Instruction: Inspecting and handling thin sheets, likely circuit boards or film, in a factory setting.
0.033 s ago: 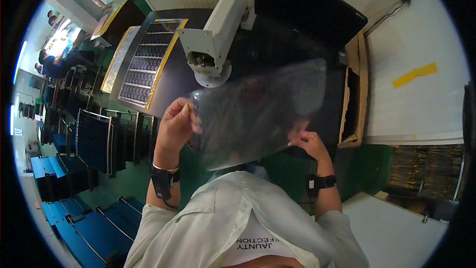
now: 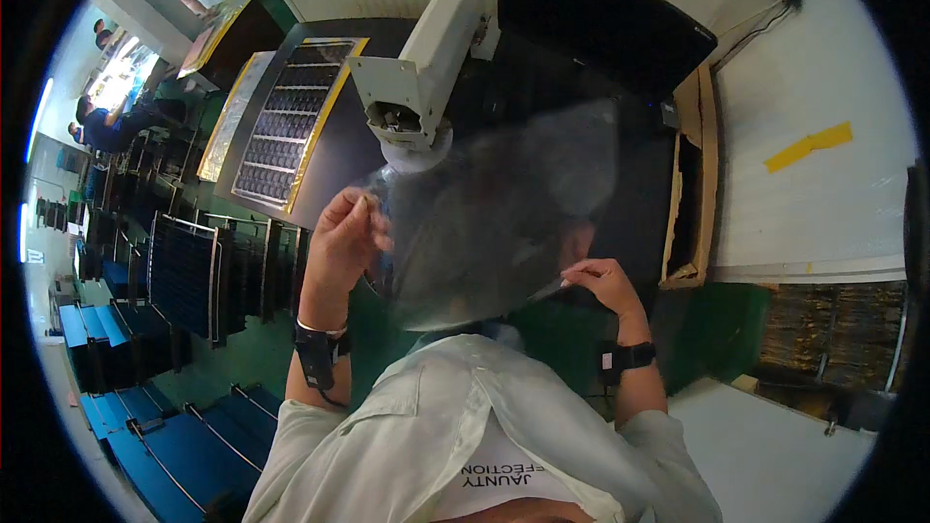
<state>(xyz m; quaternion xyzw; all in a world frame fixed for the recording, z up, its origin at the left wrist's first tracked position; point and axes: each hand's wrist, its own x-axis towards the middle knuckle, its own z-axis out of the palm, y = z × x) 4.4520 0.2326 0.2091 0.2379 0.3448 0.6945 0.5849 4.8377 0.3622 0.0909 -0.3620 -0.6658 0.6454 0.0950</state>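
Observation:
A large, see-through plastic sheet (image 2: pixel 504 213) is stretched between my hands above the dark table. My left hand (image 2: pixel 347 232) pinches its left edge between thumb and fingers. At the near right corner, my right hand (image 2: pixel 601 283) grips the sheet with thumb and fingertips pressed together. A pale reflection of that hand shows on the film. The sheet's far edge reaches close to the round white base of a boxy white device (image 2: pixel 412 87), partly over it. A wrist strap with a small black unit sits on each of my forearms.
Left of the white device lies a framed panel (image 2: pixel 295 126) with rows of dark round parts and yellow edges. A black monitor (image 2: pixel 601 19) stands at the back. An open cardboard box (image 2: pixel 709 174) borders the right side. Blue-shelved racks (image 2: pixel 194 455) fill the lower left.
The sheet's far right corner has shifted left and slightly toward the back, and its near right corner shows a curled edge at my fingers. My hands have barely moved.

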